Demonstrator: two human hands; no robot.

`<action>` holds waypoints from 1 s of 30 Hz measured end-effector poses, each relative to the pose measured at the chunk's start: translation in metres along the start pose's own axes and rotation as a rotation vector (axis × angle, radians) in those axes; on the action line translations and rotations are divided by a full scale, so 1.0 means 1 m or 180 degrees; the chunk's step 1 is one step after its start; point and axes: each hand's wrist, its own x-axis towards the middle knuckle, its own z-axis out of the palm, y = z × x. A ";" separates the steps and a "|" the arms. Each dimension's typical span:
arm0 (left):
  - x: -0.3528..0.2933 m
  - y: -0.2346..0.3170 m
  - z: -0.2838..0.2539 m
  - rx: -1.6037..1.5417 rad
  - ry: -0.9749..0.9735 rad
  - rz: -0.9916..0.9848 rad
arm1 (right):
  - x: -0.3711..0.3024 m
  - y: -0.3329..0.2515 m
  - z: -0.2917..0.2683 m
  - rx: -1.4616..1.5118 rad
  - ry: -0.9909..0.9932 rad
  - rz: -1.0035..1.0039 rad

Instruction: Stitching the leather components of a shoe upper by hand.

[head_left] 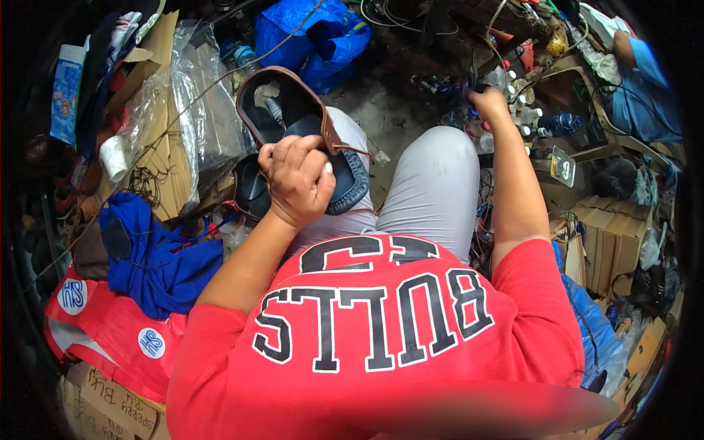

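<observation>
My left hand (297,172) is closed around a moccasin-style shoe (326,121) above my left thigh. A brown leather band rims its opening, the inside is dark, and the dark blue toe shows puckered stitching. From its side a thin brown lace sticks out. Beside my wrist lies another dark, rounded piece (251,187), partly hidden, perhaps a second shoe. My right hand (490,104) reaches out past my right knee, beside several small bottles (526,116). Its fingers are closed at a slim dark tool (475,72) whose kind I cannot make out.
Cardboard and clear plastic sheeting (209,110) lean at the left, near a white cup (114,158). Below them lie a blue cloth (158,257) and a red bag (110,323). A blue plastic bag (312,37) sits ahead. Folded cardboard (609,238) stands at the right.
</observation>
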 end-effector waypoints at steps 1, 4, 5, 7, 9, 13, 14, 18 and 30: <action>0.001 0.000 0.000 0.0030 -0.0011 -0.0006 | 0.011 -0.004 0.002 -0.0532 0.0303 -0.0022; 0.003 0.001 0.001 0.0076 -0.0063 -0.0030 | 0.041 -0.015 -0.010 -0.0569 0.0204 -0.0142; 0.004 0.001 0.002 0.0069 -0.0065 -0.0028 | 0.048 -0.019 -0.014 -0.0491 0.0237 -0.0325; 0.006 0.002 0.002 0.0076 -0.0069 -0.0044 | 0.063 -0.027 -0.024 -0.0956 0.0381 -0.0624; 0.008 0.003 0.003 0.0092 -0.0127 -0.0015 | 0.076 -0.036 -0.027 -0.1406 0.0177 -0.0710; 0.008 0.003 0.003 -0.0004 -0.0059 0.0062 | 0.093 -0.045 -0.024 -0.1837 0.0145 -0.0942; 0.008 0.003 0.004 0.0028 -0.0055 0.0021 | 0.093 -0.045 -0.024 -0.1697 0.0247 -0.0756; 0.006 0.001 0.005 -0.0059 -0.0028 -0.0037 | 0.077 -0.054 -0.026 -0.2001 0.0175 -0.1057; 0.001 0.021 0.008 -0.0225 0.0206 0.0369 | -0.107 -0.207 -0.020 0.1583 -0.0072 -0.4265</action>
